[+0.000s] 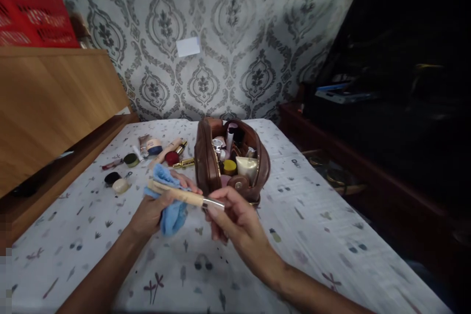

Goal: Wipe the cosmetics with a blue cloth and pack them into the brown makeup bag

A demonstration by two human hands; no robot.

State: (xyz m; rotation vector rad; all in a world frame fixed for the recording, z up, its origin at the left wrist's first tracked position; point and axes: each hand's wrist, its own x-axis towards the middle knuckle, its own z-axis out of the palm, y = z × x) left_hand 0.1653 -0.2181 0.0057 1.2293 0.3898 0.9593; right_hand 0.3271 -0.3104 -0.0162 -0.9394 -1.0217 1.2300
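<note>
In the head view, my left hand (pixel 152 211) is closed around a light blue cloth (pixel 172 218) and one end of a slim beige cosmetic tube (pixel 184 196). My right hand (pixel 239 221) grips the tube's silver end with thumb and fingers. The tube lies nearly level above the table, partly wrapped by the cloth. Just behind my hands stands an open brown makeup bag (pixel 204 157) with its zip undone. Inside it are a cream-coloured tube (pixel 247 168), a yellow-lidded jar (pixel 230 167) and several other cosmetics.
Left of the bag lie several cosmetics: a gold tube (pixel 184 162), a red round pot (pixel 171 158), a navy-and-beige jar (pixel 154 146), a green-lidded jar (pixel 130 159) and a cream round piece (pixel 120 186). A wooden cabinet (pixel 62 103) borders the patterned tablecloth (pixel 294 235).
</note>
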